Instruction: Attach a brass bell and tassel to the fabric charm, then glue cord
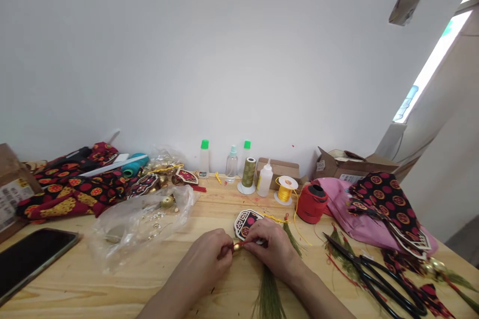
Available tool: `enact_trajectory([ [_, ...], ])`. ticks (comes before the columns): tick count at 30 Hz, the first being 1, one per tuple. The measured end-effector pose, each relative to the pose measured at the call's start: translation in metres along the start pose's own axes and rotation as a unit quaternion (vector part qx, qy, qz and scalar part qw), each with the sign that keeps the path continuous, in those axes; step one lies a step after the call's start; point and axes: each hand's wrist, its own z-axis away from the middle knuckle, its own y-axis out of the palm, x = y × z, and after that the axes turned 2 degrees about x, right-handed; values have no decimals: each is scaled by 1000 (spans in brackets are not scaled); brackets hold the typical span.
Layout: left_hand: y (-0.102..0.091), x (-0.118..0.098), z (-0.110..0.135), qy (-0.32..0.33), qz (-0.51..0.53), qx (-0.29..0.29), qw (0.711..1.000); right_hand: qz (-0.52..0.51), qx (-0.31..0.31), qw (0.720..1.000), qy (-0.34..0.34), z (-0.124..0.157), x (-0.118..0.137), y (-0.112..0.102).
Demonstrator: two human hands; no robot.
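Note:
Both hands work close together at the front middle of the table. My left hand is closed in a pinch on one end of a short red cord with a small gold bead on it. On the bead's other side, the fingertips of my right hand pinch the same cord. Just behind the fingers lies a patterned pendant with a white border, partly covered by my right hand. A long green tassel hangs out below my right wrist. Its join to the pendant is hidden.
Black scissors and loose green tassels lie at right, near a red thread spool. Bottles, a yellow cord spool and a green thread cone line the wall. Left are a plastic bag and a phone.

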Motion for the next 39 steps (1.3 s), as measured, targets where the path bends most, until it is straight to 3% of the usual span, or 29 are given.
enact_trajectory([
  [7,-3,1,1,18,12,11,1000,-91,-30,993,62,0,7,-5],
  [12,-5,3,3,36,51,29,998,-187,-25,972,138,0,6,-4],
  [16,-7,5,6,50,85,46,994,-312,-3,935,169,-1,6,-7],
  [21,-9,5,5,26,99,52,993,-403,104,887,201,1,6,-20],
  [25,-9,5,2,25,115,53,992,-472,104,850,207,2,7,-27],
  [30,-5,7,1,34,156,71,985,-546,64,802,236,0,4,-21],
  [35,-5,5,0,18,154,7,988,-589,37,775,224,1,0,-16],
  [39,-8,-1,0,70,59,-55,994,-578,25,781,233,0,4,-18],
])
